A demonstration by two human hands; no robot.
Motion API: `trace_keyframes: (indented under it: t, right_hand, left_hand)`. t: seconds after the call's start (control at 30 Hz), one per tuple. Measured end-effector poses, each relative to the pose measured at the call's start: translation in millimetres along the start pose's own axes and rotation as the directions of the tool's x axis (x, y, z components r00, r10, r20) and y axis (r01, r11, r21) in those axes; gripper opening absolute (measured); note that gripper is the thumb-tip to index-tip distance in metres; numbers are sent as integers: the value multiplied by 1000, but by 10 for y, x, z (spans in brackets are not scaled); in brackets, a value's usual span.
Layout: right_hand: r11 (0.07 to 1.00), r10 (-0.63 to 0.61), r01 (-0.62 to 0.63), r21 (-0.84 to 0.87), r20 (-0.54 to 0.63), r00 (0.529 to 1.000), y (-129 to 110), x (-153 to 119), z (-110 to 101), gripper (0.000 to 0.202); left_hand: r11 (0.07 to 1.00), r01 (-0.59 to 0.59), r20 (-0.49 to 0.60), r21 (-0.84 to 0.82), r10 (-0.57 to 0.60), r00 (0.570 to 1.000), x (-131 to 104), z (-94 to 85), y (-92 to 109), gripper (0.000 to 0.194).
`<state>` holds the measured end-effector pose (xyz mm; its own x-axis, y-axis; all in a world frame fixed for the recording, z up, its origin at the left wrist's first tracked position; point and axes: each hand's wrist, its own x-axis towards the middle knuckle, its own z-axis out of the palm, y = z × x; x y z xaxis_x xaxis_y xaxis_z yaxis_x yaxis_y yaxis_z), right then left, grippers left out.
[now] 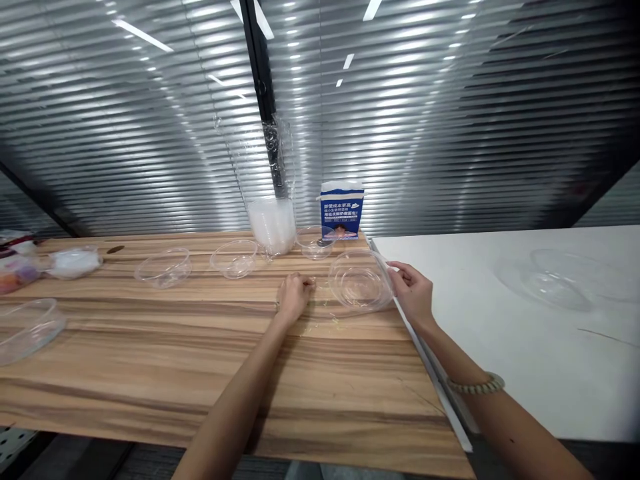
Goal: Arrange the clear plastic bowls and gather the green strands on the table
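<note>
My right hand [413, 291] grips the rim of a clear plastic bowl [359, 287] with thumb and fingers, at the right edge of the wooden table. The bowl looks tilted slightly. To its left, my left hand [295, 296] rests low over the tabletop with its fingers curled together. Whatever is between those fingertips is too small to make out. Thin yellow-green shreds [334, 317] lie scattered on the wood between the hand and the bowl. Just behind stands a smaller clear bowl [316, 245] with something dark at its rim.
Along the back stand a blue and white carton [342, 212], a plastic-wrapped white stack [273, 225] and clear bowls [235, 260] [164, 268]. A large clear bowl [31, 331] and filled bags [75, 262] sit left. Clear lids [555, 283] lie on the white table [530, 360].
</note>
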<state>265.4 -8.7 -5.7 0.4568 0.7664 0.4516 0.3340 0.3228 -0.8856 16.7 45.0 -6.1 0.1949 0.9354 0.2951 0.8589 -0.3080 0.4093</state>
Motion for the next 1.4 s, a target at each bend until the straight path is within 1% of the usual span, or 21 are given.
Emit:
trace_keyframes:
  t: [0.1, 0.43, 0.87, 1.03, 1.1, 1.17, 1.23, 1.27, 1.3, 1.33, 1.4]
  right_hand:
    - [1000, -1, 1, -5, -1, 1000, 4, -6, 1, 27]
    - [1000, 14, -14, -12, 10, 1000, 2, -14, -4, 26]
    - [1000, 0, 1, -9, 12, 1000, -4, -17, 3, 28]
    - [1000, 6, -6, -10, 15, 1000, -15, -15, 1, 29]
    - [1000, 2, -1, -15, 16, 1000, -16, -15, 0, 30]
    - [1000, -4, 4, -20, 11, 1000, -14, -14, -1, 30]
    - [1000, 0, 0, -19, 9, 1000, -13, -14, 0, 30]
    - [1000, 3, -3, -17, 8, 1000, -14, -14, 0, 30]
    - [1000, 7, -7, -15, 8, 1000, -17, -15, 0, 30]
    - [1000, 9, -9, -13, 11, 1000, -21, -16, -1, 30]
    - [1000, 6, -6, -14, 19, 1000, -27, -20, -2, 28]
  left_hand:
    - [1000, 11, -6, 13, -11, 1000, -2, 4, -2, 12]
    - [999, 45, 28, 27, -45, 999, 3, -24, 32, 13]
    - [1000, 15, 62, -13, -15, 998, -24, -56, 86, 16]
    - [999, -24, 78, -33, 27, 997, -26, -37, 83, 15]
    - [997, -43, 46, -59, 46, 998, -19, -42, 89, 14]
    - [991, -81, -60, -102, 75, 995, -13, -70, 125, 15]
    - [980, -156, -214, -123, 127, 969, -19, -112, 198, 17]
    - [972, -207, -278, -115, 168, 946, -29, -130, 245, 18]
    - [960, -263, -319, -95, 221, 921, -44, -141, 295, 19]
    - [944, -323, -330, -68, 284, 900, -62, -144, 344, 20]
    - [898, -440, -284, -19, 417, 863, -103, -121, 421, 21]
